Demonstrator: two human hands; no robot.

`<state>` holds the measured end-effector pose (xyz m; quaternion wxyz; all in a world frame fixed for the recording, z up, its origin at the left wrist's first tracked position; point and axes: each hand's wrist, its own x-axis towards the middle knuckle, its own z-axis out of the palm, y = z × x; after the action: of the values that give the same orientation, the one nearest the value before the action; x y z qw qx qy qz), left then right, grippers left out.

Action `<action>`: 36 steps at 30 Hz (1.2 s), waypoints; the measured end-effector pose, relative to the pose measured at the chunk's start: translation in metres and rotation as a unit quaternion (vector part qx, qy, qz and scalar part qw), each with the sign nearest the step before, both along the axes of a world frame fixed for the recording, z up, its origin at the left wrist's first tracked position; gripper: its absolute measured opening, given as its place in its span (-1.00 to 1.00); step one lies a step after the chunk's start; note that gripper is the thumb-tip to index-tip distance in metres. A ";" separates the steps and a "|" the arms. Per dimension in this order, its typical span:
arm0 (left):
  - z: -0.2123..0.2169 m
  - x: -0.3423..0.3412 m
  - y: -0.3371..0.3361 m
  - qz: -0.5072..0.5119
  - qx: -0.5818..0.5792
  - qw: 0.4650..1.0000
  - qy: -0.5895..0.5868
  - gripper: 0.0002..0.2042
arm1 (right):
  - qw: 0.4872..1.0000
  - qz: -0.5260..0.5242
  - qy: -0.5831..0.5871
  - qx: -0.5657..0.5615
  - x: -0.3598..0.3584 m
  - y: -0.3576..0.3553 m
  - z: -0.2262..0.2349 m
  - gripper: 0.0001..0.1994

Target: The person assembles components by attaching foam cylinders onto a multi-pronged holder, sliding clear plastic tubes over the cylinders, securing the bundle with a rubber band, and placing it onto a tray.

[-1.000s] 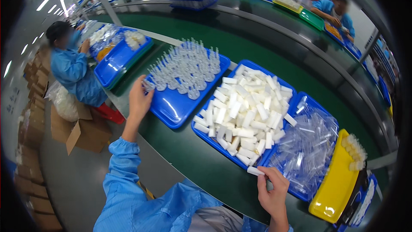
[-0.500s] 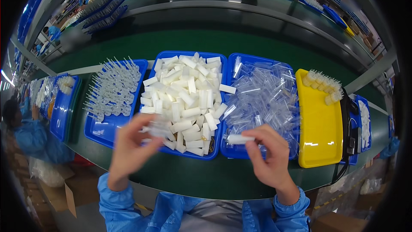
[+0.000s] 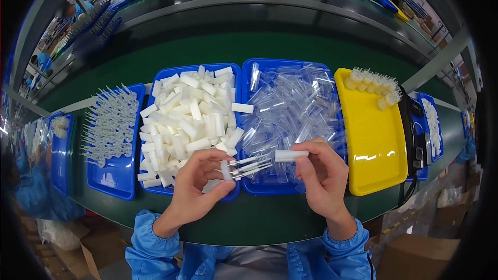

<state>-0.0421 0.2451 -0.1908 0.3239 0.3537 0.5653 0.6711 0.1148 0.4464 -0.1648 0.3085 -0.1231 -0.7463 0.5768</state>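
Observation:
My left hand point(image 3: 199, 184) is closed around several clear plastic pieces point(image 3: 250, 168) with long thin stems, which point right across the front of the tray of tubes. Between the thumb and fingers of my right hand point(image 3: 326, 179) is a white block point(image 3: 286, 155) that looks sleeved in a clear tube. Its free end is near the stem tips, and from this angle I cannot tell whether they touch. White blocks point(image 3: 189, 106) fill the blue tray behind my left hand. Clear plastic tubes point(image 3: 293, 109) are heaped in the blue tray behind my right.
A blue tray point(image 3: 110, 180) at the left holds rows of stemmed pieces point(image 3: 111, 124). Toward the right, a yellow tray point(image 3: 376, 150) has several yellowish stemmed units point(image 3: 372, 87) at its far end. A black cable point(image 3: 411, 192) hangs beside it. Co-workers in blue sit farther off.
My left hand has come right and nearer my right hand, its stemmed pieces now clearly seen. The right hand still holds the white block. The trays appear farther left as the view shifts.

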 end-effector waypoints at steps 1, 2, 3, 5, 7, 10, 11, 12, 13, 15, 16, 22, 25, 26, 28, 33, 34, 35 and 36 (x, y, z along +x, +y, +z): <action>-0.003 -0.002 -0.001 0.005 0.027 0.999 -0.023 -0.55 | 1.000 -0.001 -0.011 -0.022 -0.001 0.000 -0.002 -0.84; -0.004 -0.003 -0.002 0.005 0.020 0.999 -0.031 -0.58 | 0.999 -0.002 -0.022 -0.044 -0.001 0.000 -0.004 -0.84; -0.004 -0.002 -0.002 0.003 0.018 0.999 -0.032 -0.58 | 0.999 -0.004 -0.022 -0.046 -0.001 0.000 -0.005 -0.84; -0.004 -0.003 -0.002 0.005 0.019 0.999 -0.043 -0.59 | 0.996 0.015 -0.054 -0.071 -0.001 0.001 -0.004 -0.84; -0.003 -0.003 -0.001 0.006 0.015 0.999 -0.036 -0.60 | 0.995 0.017 -0.057 -0.079 0.000 0.002 -0.005 -0.84; -0.004 -0.005 -0.002 0.007 0.006 0.999 -0.035 -0.60 | 0.993 0.026 -0.061 -0.100 0.000 0.002 -0.005 -0.83; -0.005 -0.005 -0.003 0.006 0.001 0.999 -0.040 -0.60 | 0.991 0.031 -0.061 -0.111 0.000 0.003 -0.004 -0.83; -0.006 -0.006 -0.004 0.009 -0.001 0.999 -0.040 -0.60 | 0.991 0.035 -0.062 -0.113 0.000 0.003 -0.005 -0.83; -0.008 -0.007 -0.004 0.002 0.010 0.999 -0.036 -0.60 | 0.990 0.034 -0.065 -0.120 0.001 0.003 -0.004 -0.82; -0.009 -0.008 -0.004 -0.004 0.021 0.999 -0.032 -0.60 | 0.989 0.034 -0.069 -0.128 0.001 0.003 -0.002 -0.82; -0.010 -0.008 -0.005 -0.002 0.023 0.999 -0.034 -0.60 | 0.988 0.033 -0.075 -0.128 0.001 0.003 -0.001 -0.83; -0.012 -0.005 -0.006 -0.006 0.019 0.999 -0.037 -0.60 | 0.986 0.053 -0.078 -0.140 0.001 -0.001 -0.002 -0.83; -0.012 -0.004 -0.005 -0.008 0.008 1.000 -0.025 -0.60 | 0.984 0.071 -0.075 -0.145 -0.001 -0.004 -0.008 -0.82; -0.012 -0.004 -0.004 -0.008 -0.001 1.000 -0.004 -0.60 | 0.983 0.082 -0.076 -0.143 -0.001 -0.005 -0.010 -0.82; -0.009 -0.003 -0.005 -0.009 -0.007 1.000 0.017 -0.59 | 0.984 0.086 -0.081 -0.133 -0.001 -0.006 -0.008 -0.82; -0.007 -0.003 -0.003 -0.009 -0.018 0.997 0.079 -0.58 | 0.988 0.094 -0.090 -0.083 -0.001 -0.007 -0.009 -0.79; -0.008 -0.002 -0.002 -0.007 -0.019 0.996 0.084 -0.59 | 0.987 0.102 -0.098 -0.071 -0.001 -0.008 -0.010 -0.77; -0.009 -0.002 -0.002 -0.006 -0.020 0.996 0.088 -0.59 | 0.987 0.109 -0.106 -0.060 -0.002 -0.009 -0.009 -0.76; -0.008 -0.002 -0.002 -0.004 -0.021 0.996 0.087 -0.59 | 0.986 0.111 -0.106 -0.061 -0.003 -0.010 -0.008 -0.76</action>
<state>-0.0444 0.2434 -0.1990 0.2831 0.4064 0.6038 0.6246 0.1122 0.4364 -0.1731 0.1532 -0.1184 -0.7476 0.6352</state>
